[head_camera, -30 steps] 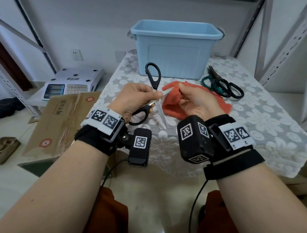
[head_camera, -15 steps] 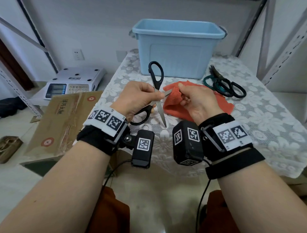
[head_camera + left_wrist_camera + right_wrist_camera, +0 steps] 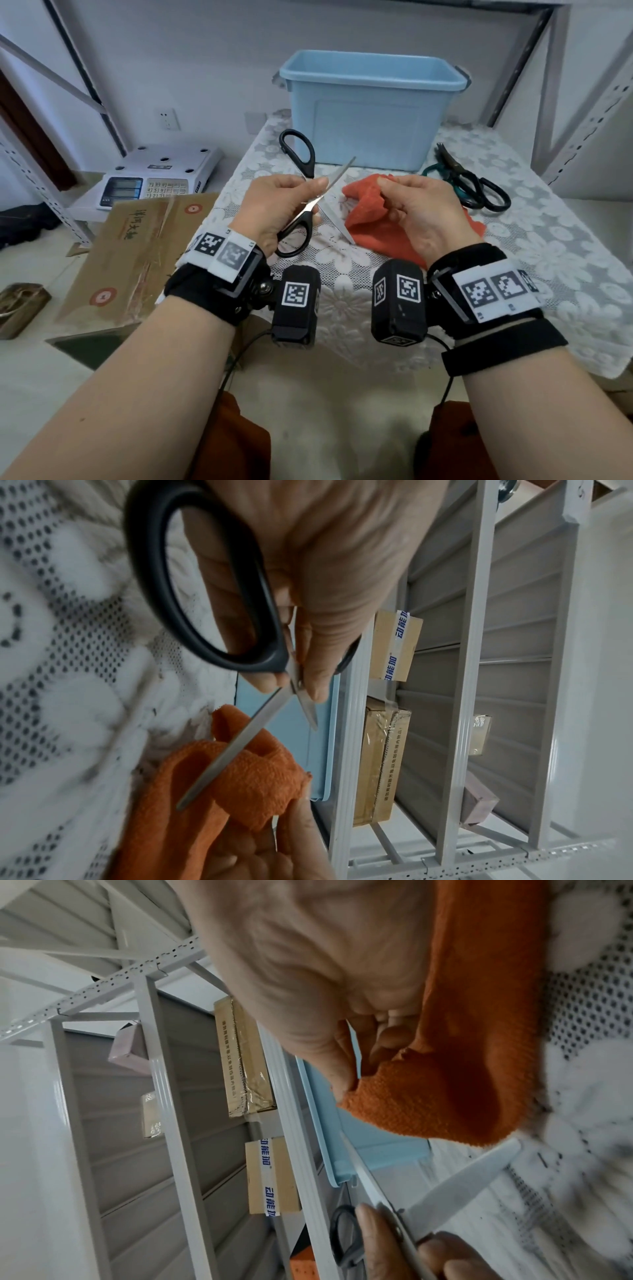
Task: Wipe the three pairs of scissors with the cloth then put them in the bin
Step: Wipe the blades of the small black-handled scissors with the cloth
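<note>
My left hand (image 3: 291,202) pinches a pair of black-handled scissors (image 3: 301,192) at the pivot, blades spread wide above the table. In the left wrist view the scissors (image 3: 219,610) cross in front of the orange cloth (image 3: 246,772). My right hand (image 3: 416,209) holds up a fold of the orange cloth (image 3: 368,212), a short gap right of the blades. In the right wrist view the cloth (image 3: 462,1069) hangs from my fingers, the blade (image 3: 462,1183) below it. Two more pairs of scissors (image 3: 469,183) lie together at the right. The light blue bin (image 3: 370,109) stands behind.
A lace tablecloth (image 3: 565,260) covers the table. A digital scale (image 3: 154,178) and a flattened cardboard box (image 3: 137,246) sit low at the left. Metal shelf uprights (image 3: 582,120) flank the table, with boxes (image 3: 387,750) on the shelf behind.
The cloth has come off the blade: my right hand has drawn it to the right, and my left hand has tilted the scissors so one blade points up and away.
</note>
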